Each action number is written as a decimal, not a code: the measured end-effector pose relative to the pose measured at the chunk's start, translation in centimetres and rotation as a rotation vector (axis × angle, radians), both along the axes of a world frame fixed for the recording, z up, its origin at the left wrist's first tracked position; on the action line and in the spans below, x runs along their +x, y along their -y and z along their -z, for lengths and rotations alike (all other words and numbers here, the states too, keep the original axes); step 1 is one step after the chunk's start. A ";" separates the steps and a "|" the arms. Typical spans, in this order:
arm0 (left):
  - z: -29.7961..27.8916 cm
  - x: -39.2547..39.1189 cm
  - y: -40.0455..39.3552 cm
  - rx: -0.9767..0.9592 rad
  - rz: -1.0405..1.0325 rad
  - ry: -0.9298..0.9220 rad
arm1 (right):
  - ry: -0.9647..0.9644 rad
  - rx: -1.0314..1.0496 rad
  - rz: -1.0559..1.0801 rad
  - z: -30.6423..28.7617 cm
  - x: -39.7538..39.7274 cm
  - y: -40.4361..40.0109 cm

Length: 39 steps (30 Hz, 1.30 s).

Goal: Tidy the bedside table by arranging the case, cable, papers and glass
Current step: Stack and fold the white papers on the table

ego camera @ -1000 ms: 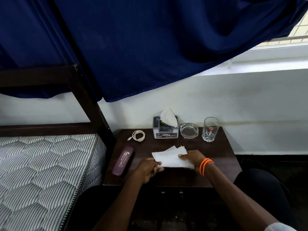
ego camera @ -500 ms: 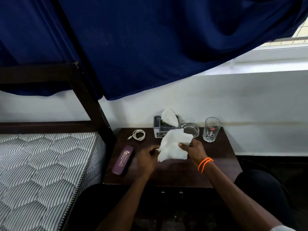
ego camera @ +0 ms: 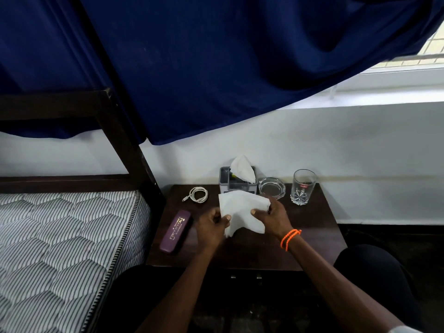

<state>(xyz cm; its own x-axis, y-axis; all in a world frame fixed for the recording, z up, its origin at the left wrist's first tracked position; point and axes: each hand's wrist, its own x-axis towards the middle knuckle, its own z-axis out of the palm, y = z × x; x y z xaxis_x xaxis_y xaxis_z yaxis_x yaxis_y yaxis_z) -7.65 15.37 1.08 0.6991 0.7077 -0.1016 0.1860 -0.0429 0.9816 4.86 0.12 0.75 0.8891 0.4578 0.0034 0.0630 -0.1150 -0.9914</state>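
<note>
White papers [ego camera: 242,210] are held up above the middle of the dark bedside table [ego camera: 312,236]. My left hand [ego camera: 212,224] pinches their lower left edge and my right hand [ego camera: 272,216] grips their right side. A purple case [ego camera: 176,231] lies lengthwise on the table's left side. A coiled white cable [ego camera: 198,194] rests at the back left. A clear glass [ego camera: 303,187] stands upright at the back right.
A grey tissue box [ego camera: 236,182] with a tissue sticking out and a glass ashtray [ego camera: 272,187] stand at the back by the white wall. A striped mattress [ego camera: 60,236] and dark bed frame [ego camera: 125,140] adjoin the table's left. A blue curtain [ego camera: 216,56] hangs overhead.
The papers were lying flat on the table under both hands; both hands have lifted them off the surface and now hold them up, tilted toward me.
</note>
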 end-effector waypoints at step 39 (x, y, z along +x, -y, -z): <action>0.9 0.5 0.2 -0.066 -0.011 0.002 | -0.071 -0.009 -0.027 0.9 -0.1 -0.1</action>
<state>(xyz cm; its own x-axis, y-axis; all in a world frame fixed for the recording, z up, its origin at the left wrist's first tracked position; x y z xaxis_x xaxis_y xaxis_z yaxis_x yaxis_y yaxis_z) -7.15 15.19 0.20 0.6916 0.7072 -0.1467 0.1841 0.0238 0.9826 4.74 0.23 -0.20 0.8742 0.4814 -0.0635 -0.0043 -0.1231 -0.9924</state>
